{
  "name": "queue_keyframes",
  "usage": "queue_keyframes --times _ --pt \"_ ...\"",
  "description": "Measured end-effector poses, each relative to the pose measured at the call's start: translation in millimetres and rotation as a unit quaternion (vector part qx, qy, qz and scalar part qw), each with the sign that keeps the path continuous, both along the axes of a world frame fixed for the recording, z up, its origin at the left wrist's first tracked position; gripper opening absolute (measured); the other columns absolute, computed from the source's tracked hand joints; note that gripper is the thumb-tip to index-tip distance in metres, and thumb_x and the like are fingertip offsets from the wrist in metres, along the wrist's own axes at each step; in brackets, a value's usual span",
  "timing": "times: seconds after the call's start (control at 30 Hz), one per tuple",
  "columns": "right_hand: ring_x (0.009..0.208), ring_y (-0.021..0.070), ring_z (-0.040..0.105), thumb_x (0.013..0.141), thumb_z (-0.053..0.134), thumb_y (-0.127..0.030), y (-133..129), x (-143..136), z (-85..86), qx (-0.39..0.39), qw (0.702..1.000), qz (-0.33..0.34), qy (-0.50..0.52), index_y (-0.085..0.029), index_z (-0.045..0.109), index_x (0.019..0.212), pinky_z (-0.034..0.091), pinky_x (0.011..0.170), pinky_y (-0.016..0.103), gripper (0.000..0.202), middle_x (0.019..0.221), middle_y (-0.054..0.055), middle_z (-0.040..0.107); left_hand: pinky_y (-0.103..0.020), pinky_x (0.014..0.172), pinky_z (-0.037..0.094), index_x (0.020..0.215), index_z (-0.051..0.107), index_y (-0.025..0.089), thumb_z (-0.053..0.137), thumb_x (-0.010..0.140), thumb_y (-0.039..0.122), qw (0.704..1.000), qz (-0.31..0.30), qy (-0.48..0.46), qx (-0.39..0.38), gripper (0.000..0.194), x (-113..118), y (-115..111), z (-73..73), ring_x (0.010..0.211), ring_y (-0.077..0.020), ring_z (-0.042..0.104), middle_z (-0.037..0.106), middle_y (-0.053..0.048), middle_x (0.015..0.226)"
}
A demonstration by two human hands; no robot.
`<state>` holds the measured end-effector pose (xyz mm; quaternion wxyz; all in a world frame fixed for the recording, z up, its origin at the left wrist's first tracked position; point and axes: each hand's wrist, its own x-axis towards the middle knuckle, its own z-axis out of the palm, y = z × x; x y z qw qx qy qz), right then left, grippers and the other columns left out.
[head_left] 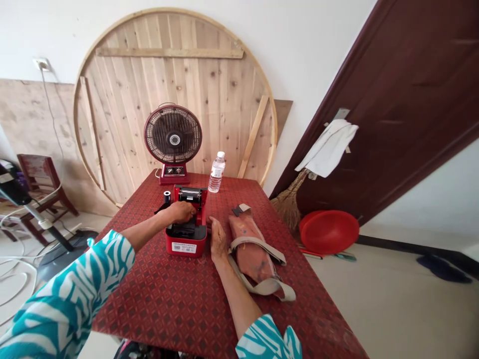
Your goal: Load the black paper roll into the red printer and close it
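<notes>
A red and black label printer [186,244] stands on the table with its lid raised, a white sticker on its near side. My left hand [182,212] reaches into it from the left, fingers curled down inside. What those fingers hold, if anything, is hidden. My right hand [217,238] is upright along the printer's right side, fingers stretched out and holding nothing; I cannot tell whether it touches the casing. Just left of the raised lid is a small dark roll with a white end [167,196]. To the right of my right hand lies a worn reddish-brown pouch [249,234] with a pale strap.
Farther back on the red patterned table [179,299] stand a fan [174,139] and a water bottle [216,172]. A large round wooden board [187,85] leans on the wall behind. Right of the table are a straw broom [289,204] and red basin [329,232].
</notes>
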<state>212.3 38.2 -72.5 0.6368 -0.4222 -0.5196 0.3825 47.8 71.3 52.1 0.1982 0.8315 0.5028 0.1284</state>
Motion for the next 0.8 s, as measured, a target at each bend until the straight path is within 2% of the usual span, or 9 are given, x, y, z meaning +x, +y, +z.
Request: queue_keyframes --times 0.1,0.2,0.3,0.4,0.53,0.7,0.8 --pt "0.095 0.0206 0.068 0.089 0.039 -0.054 -3.0 -0.4 4.5 -0.002 1.0 0.003 -0.005 -0.02 0.065 0.109 0.054 0.083 0.036 0.047 0.105 0.008 0.072 -0.023 0.053 0.037 0.05 0.062 0.022 0.064 0.055 0.014 0.998 -0.031 0.029 -0.04 0.009 1.9 11.5 -1.3 0.05 -0.016 0.053 0.061 0.001 0.049" --pt "0.1 0.0209 0.066 0.09 0.039 -0.052 -4.9 0.2 8.3 -0.004 1.0 -0.008 -0.019 -0.02 0.066 0.108 0.052 0.087 0.037 0.046 0.108 0.008 0.071 -0.022 0.049 0.032 0.047 0.058 0.021 0.063 0.052 0.013 0.996 -0.049 0.045 -0.057 0.011 1.0 11.9 0.8 0.045 -0.0138 0.048 0.054 0.004 0.043" --pt "0.099 0.0204 0.066 0.09 0.04 -0.051 -5.1 0.7 10.6 0.009 0.999 -0.018 -0.026 -0.022 0.066 0.106 0.052 0.087 0.036 0.043 0.106 0.006 0.072 -0.022 0.053 0.034 0.055 0.063 0.021 0.063 0.053 0.013 0.998 -0.042 0.039 -0.038 0.009 0.1 6.2 3.4 0.052 -0.014 0.051 0.059 0.003 0.052" --pt "0.098 0.0207 0.066 0.089 0.04 -0.051 -4.4 0.6 11.2 0.016 0.999 -0.019 -0.026 -0.022 0.067 0.105 0.052 0.084 0.036 0.043 0.103 0.006 0.073 -0.022 0.058 0.036 0.07 0.067 0.022 0.063 0.055 0.015 0.999 -0.019 0.031 0.0 0.017 -1.1 -0.2 3.8 0.063 -0.0156 0.056 0.064 0.002 0.066" --pt "0.098 0.0211 0.066 0.088 0.039 -0.054 -2.0 0.5 7.4 0.003 1.0 -0.003 -0.019 -0.021 0.066 0.105 0.053 0.084 0.036 0.046 0.103 0.007 0.073 -0.023 0.063 0.039 0.078 0.068 0.022 0.064 0.056 0.015 0.999 0.002 0.023 0.025 0.023 -2.8 -6.2 2.1 0.073 -0.0183 0.059 0.068 0.0 0.077" --pt "0.1 0.0215 0.066 0.088 0.039 -0.055 0.3 1.0 1.8 -0.016 1.0 0.013 -0.012 -0.02 0.064 0.108 0.052 0.085 0.037 0.048 0.107 0.008 0.072 -0.024 0.062 0.04 0.08 0.067 0.019 0.063 0.058 0.016 1.0 0.016 -0.005 0.019 0.023 -3.1 -11.5 2.6 0.069 -0.0188 0.059 0.066 -0.001 0.074" --pt "0.102 0.0216 0.066 0.088 0.039 -0.056 -0.1 0.9 1.7 -0.016 1.0 0.014 -0.008 -0.02 0.064 0.108 0.053 0.083 0.036 0.048 0.108 0.008 0.071 -0.025 0.062 0.041 0.088 0.066 0.017 0.06 0.062 0.018 0.999 0.033 -0.035 0.024 0.027 -0.8 -12.7 2.3 0.069 -0.0183 0.058 0.065 -0.001 0.074"
